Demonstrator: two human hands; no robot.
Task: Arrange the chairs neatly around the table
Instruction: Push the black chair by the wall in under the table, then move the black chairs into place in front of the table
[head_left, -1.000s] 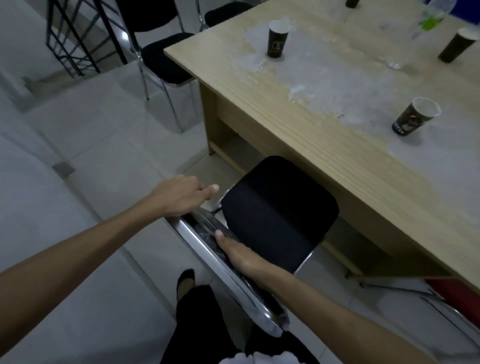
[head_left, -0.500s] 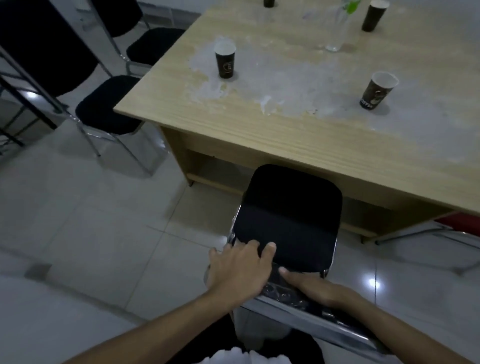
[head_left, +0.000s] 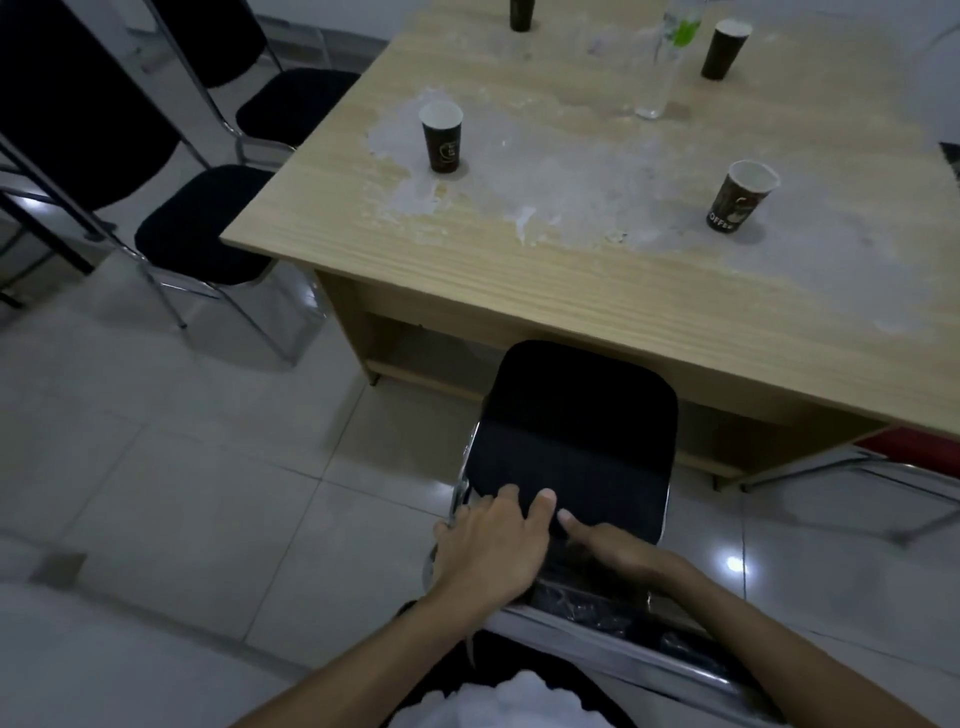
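Chair (head_left: 574, 441) with its black seat sits at six o'clock of the wooden table (head_left: 597, 270), front edge tucked just under the tabletop. My left hand (head_left: 488, 551) and right hand (head_left: 618, 553) both curl over its chrome-framed backrest (head_left: 623, 618), clasping it side by side.

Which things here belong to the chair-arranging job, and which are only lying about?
Belong to the job:
- black chair, held by left hand and right hand
- two black chairs at the left
- table

Only lying about:
- paper cups
- clear bottle
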